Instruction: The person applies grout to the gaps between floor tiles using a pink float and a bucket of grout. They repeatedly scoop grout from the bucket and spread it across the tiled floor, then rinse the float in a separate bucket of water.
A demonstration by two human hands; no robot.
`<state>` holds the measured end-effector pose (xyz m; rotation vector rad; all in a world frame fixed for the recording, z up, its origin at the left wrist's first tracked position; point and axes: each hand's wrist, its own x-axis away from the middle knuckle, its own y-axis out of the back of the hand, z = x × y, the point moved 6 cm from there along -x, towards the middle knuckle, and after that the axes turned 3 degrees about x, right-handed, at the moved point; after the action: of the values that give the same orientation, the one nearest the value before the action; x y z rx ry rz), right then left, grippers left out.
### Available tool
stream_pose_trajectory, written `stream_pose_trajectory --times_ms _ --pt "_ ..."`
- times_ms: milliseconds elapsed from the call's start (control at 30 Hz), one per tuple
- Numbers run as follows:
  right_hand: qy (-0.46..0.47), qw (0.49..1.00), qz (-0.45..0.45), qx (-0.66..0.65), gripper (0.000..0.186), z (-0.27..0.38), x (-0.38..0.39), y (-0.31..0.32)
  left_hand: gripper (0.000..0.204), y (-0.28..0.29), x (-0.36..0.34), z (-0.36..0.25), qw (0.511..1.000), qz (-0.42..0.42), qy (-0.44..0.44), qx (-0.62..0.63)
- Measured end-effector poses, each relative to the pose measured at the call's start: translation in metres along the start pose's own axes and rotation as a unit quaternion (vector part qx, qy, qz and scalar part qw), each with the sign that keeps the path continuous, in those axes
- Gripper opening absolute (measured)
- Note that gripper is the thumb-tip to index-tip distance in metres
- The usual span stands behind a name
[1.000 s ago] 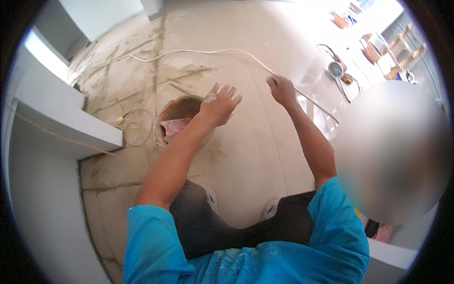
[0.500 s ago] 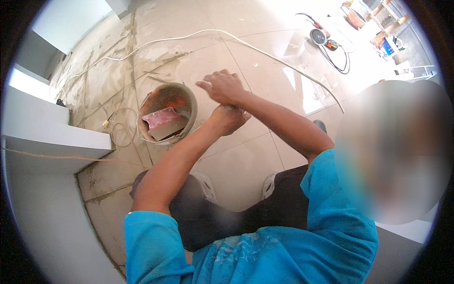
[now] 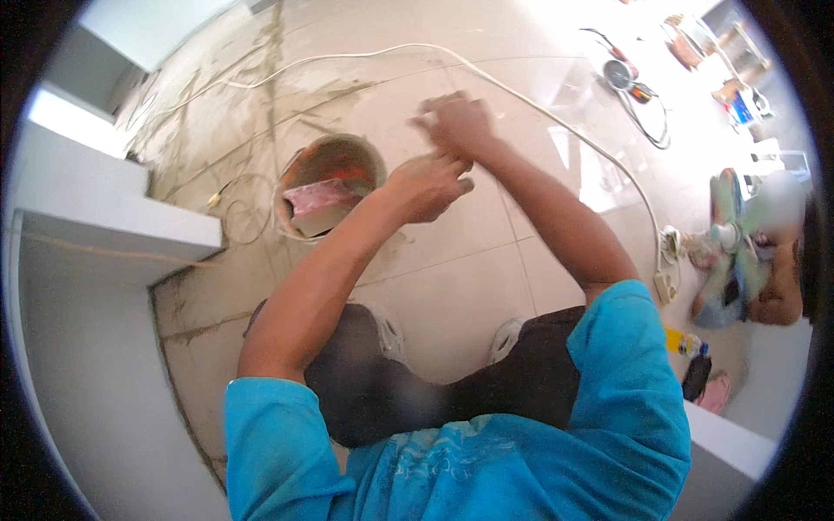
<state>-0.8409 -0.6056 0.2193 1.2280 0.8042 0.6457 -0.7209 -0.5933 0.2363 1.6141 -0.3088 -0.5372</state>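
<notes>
My left hand (image 3: 432, 187) and my right hand (image 3: 456, 126) meet over the tiled floor, right of a bucket. The left one lies below the right, touching it near the wrist, with its fingers loosely apart. My right hand is smeared by motion, but its fingers look spread. I make out nothing held in either. The round bucket (image 3: 375, 165) has a dirty, orange-stained inside. In it leans a block-shaped thing (image 3: 320, 198), pink on its upper side and grey-brown on the lower; my left forearm passes close by the bucket's right side.
A white cable (image 3: 521, 108) curves across the floor to a socket strip (image 3: 665, 287) at right. An angle grinder (image 3: 619, 75) lies at the far right. Another person (image 3: 776, 282) is at the right edge, beside a greenish bladed shape. White ledges (image 3: 130, 208) line the left.
Both hands have shifted up and right in the picture. My left hand's fingers have loosened from around the right wrist. The view has turned, bringing the person and socket strip at right into sight.
</notes>
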Motion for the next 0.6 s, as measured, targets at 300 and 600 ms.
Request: stream_pose_trajectory --times_ms 300,600 --pt "-0.059 0.993 0.091 -0.054 0.024 -0.042 0.004 -0.024 0.044 0.084 0.193 0.186 0.795 -0.165 0.578 0.076" --pt "0.114 0.972 -0.094 -0.182 0.029 0.023 0.009 0.099 0.063 -0.070 0.348 0.260 0.690 0.020 0.699 0.188"
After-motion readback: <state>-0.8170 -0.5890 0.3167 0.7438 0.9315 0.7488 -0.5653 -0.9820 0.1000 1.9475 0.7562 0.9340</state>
